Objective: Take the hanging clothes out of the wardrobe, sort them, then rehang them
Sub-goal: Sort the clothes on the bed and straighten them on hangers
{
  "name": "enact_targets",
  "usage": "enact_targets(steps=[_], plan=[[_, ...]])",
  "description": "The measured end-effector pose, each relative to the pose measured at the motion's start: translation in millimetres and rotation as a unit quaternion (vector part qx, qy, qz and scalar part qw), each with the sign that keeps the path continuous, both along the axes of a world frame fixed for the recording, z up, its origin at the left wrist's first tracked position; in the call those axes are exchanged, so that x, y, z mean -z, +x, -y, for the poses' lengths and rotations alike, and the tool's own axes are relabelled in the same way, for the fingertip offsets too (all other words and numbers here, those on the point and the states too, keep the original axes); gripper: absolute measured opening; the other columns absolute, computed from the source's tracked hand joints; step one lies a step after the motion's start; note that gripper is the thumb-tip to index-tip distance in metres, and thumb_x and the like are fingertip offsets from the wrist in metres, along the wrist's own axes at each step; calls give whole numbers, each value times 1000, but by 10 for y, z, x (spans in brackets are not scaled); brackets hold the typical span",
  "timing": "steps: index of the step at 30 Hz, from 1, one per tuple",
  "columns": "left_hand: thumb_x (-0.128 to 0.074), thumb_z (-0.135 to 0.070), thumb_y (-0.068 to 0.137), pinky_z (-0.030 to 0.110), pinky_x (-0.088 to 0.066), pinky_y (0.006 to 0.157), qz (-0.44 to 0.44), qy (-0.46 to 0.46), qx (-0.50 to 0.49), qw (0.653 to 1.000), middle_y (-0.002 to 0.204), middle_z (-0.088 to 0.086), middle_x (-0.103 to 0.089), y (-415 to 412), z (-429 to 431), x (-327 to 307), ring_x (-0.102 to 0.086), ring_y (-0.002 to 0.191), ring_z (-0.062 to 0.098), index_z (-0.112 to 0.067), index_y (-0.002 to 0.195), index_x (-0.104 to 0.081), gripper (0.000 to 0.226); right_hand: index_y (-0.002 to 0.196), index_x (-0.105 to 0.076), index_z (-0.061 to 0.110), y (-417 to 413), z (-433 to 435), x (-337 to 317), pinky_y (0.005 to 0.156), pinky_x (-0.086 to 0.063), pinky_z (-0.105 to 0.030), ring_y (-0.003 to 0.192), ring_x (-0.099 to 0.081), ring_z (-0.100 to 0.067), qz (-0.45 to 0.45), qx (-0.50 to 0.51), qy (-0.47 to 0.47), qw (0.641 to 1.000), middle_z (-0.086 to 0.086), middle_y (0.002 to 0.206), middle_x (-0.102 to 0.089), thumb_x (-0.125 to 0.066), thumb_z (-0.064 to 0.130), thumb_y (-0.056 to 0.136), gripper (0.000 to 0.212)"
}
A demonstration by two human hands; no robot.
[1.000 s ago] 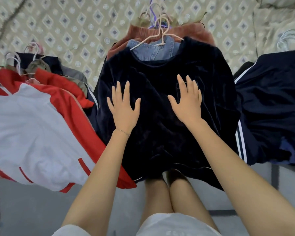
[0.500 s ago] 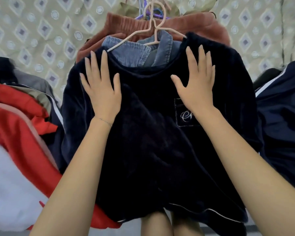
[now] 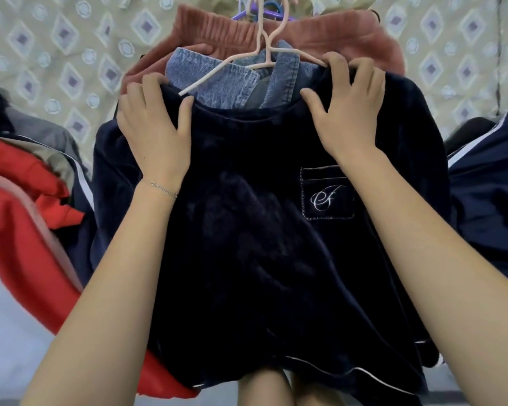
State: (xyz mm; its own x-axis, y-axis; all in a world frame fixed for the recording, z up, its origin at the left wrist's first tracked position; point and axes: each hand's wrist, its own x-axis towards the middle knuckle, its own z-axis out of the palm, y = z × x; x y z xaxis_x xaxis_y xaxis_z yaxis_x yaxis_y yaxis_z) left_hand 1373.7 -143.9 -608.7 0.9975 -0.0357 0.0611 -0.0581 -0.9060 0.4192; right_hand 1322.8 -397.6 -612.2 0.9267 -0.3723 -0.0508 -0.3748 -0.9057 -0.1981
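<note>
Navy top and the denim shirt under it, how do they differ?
The navy top is dark and collarless; the denim shirt is pale blue, collared. The navy top covers most of the denim shirt. Left hand and right hand grip the navy top, not the denim shirt.

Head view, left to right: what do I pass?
Red jacket → left hand → denim shirt → right hand → navy striped garment. Both hands hold the dark top spanning the middle.

Head-worn wide view, facing forward and down, close over navy top (image 3: 247,273)
</note>
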Motion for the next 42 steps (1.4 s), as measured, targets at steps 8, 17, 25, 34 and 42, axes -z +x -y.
enact_targets(steps=[8,17,25,34,42], plan=[[-47,-42,101,37,-35,70,-27,-36,60,997,91,10,-55,-655,-180,-552,-53,80,29,-9,100,-61,36,109,-64,14,-527,-29,-576,85,-34,-39,99,-48,-35,39,13,56,998,-15,109,-52,-38,39,102,37],[-57,-45,95,28,-33,66,-92,-83,80,989,91,0,-61,-1718,-440,-1540,-54,83,19,-13,98,-56,32,106,-65,20,-1942,-54,-1663,74,-44,-39,89,-58,-22,-7,-22,165,986,-2,98,-65,-44,47,100,35],[-61,-47,92,30,-41,71,-73,-129,33,988,89,-4,-64,-3009,-347,-2179,-58,85,17,-15,94,-59,32,97,-66,21,-3174,-21,-2386,67,-41,-33,77,-59,-18,23,43,178,983,7,84,-65,-55,55,93,35],[-65,-47,89,30,-47,78,-37,-156,-8,987,91,-8,-67,-4317,-160,-2710,-60,87,10,-16,96,-65,33,93,-66,21,-4333,215,-2887,68,-40,-36,75,-58,-21,24,7,194,981,8,74,-59,-55,53,94,33],[-69,-44,87,24,-47,76,2,-174,-44,984,87,-15,-64,-5003,-61,-3117,-58,82,4,-16,90,-66,28,94,-67,23,-4874,304,-3346,71,-44,-39,73,-58,-24,56,-10,163,985,6,73,-60,-51,60,92,40]])
